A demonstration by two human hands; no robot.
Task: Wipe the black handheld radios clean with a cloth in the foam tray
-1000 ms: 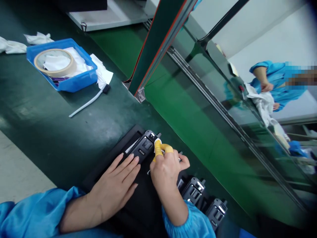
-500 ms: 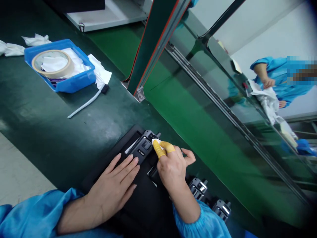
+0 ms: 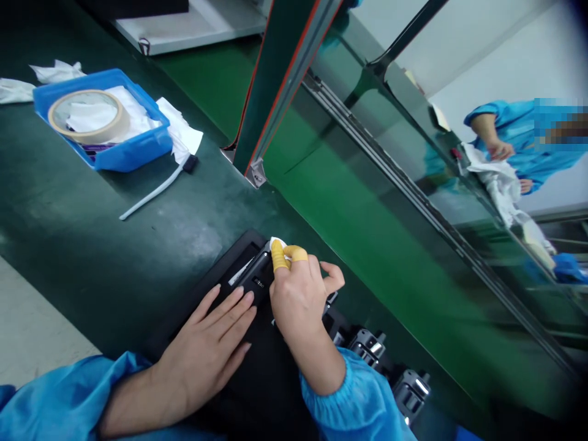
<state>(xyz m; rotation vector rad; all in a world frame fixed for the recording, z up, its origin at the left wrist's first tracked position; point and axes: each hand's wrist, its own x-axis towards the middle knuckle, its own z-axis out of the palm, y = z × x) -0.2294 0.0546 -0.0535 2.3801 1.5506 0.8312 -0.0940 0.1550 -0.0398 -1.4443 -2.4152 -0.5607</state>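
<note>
We see our right hand, just below the centre at 6 o'clock, with a white cloth at the top end of a black handheld device marked "Riton". Half a second ago the cloth was on the upper front face; it has now slid up and to the left, and our fingers hide much of the face they had left showing. To our judgement, that means the work has passed from the face to the upper edge. The device lies tilted toward 1 o'clock, a little off centre at 7 o'clock, on a black mat. Our right hand is closed on the cloth: two bent fingers in yellow covers press it down, while the little finger sticks out clear. The thumb is hidden, so we cannot tell how tight the pinch is. Our left hand, at 7 o'clock, has stayed flat and unclenched, gripping nothing, its fingertips resting on the lower part of the device, seemingly to steady it. Two similar devices stand at 5 o'clock. At 10 o'clock, well apart, a blue bin holds a tape roll. Behind glass, toward 2 o'clock, is another person's blue sleeve.
</note>
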